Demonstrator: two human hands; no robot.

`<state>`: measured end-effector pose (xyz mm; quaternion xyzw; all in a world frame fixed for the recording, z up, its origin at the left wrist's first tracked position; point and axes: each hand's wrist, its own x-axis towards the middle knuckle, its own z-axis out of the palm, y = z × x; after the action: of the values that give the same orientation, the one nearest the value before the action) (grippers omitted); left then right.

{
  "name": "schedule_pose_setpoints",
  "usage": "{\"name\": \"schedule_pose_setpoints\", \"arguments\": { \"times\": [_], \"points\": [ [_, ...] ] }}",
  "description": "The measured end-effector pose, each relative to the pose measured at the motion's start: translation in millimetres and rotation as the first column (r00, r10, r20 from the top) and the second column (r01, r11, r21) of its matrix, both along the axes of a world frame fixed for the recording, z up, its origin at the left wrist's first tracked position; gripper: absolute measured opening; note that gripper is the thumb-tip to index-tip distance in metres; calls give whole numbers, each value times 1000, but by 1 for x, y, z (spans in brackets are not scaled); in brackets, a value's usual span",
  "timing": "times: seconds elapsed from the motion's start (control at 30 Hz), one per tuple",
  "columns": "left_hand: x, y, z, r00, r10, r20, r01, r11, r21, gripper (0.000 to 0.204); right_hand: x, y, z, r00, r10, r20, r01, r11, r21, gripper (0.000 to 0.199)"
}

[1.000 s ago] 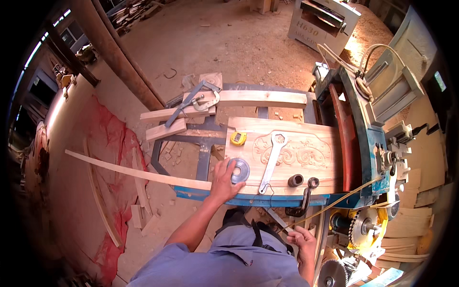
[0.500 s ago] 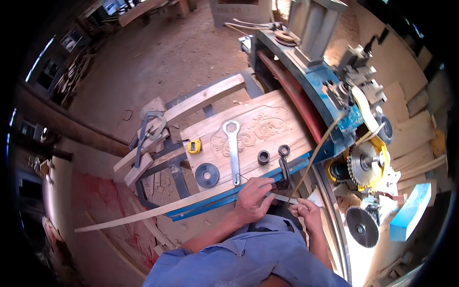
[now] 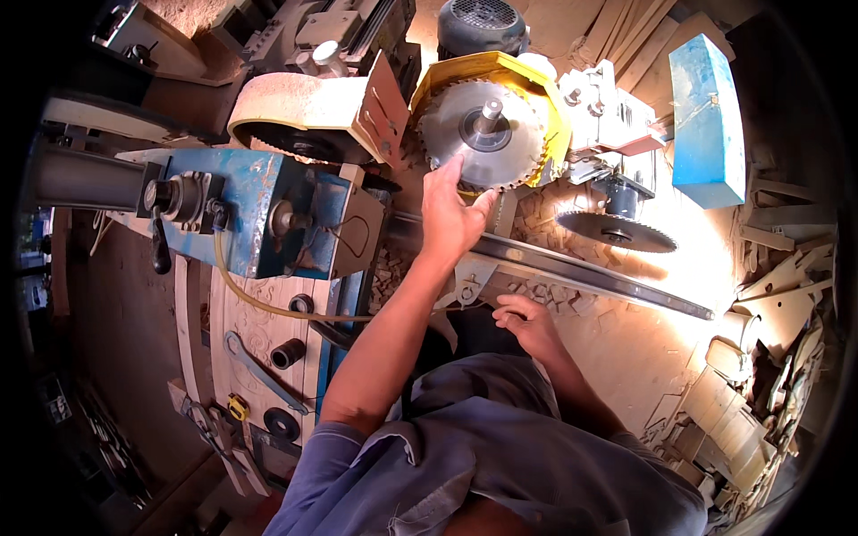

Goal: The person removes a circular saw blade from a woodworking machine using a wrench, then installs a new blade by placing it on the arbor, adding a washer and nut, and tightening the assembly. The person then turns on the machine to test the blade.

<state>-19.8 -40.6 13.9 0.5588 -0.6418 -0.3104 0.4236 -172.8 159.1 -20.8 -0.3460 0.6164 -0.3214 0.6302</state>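
Note:
My left hand (image 3: pixel 454 214) is raised with fingers apart, its fingertips at the lower edge of a silver circular saw blade (image 3: pixel 447 125). Whether they press on the blade or hover just over it cannot be told. The blade sits on a spindle inside a yellow guard (image 3: pixel 559 134). Lower and to the right, my right hand (image 3: pixel 529 326) has curled fingers closed around the end of a thin tan hose (image 3: pixel 277 313). That hose runs from a blue machine head (image 3: pixel 259 210) and passes behind my left forearm.
A dark saw blade (image 3: pixel 617 232) juts out right of the guard, near a blue box-shaped cover (image 3: pixel 708 125). A metal rail (image 3: pixel 590 277) crosses before me. At left, a carved board (image 3: pixel 259 308) carries a wrench (image 3: pixel 259 366), a black collar (image 3: pixel 288 354) and a yellow tape measure (image 3: pixel 238 407).
My view has swung right, from the carved board to the saw blades. My left hand has left the board's edge and reached out to the silver blade; the right still holds the hose.

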Motion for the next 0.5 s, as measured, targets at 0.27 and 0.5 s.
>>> {"name": "schedule_pose_setpoints", "arguments": {
  "times": [0.27,0.5],
  "points": [
    [-65,-108,-37,916,-63,395,41,997,64,102,-54,-2,-15,988,-153,36,152,988,40,33],
    [-68,-124,-39,929,-91,358,74,995,61,119,-75,-20,-19,985,-168,29,163,977,136,34]
  ]
}}
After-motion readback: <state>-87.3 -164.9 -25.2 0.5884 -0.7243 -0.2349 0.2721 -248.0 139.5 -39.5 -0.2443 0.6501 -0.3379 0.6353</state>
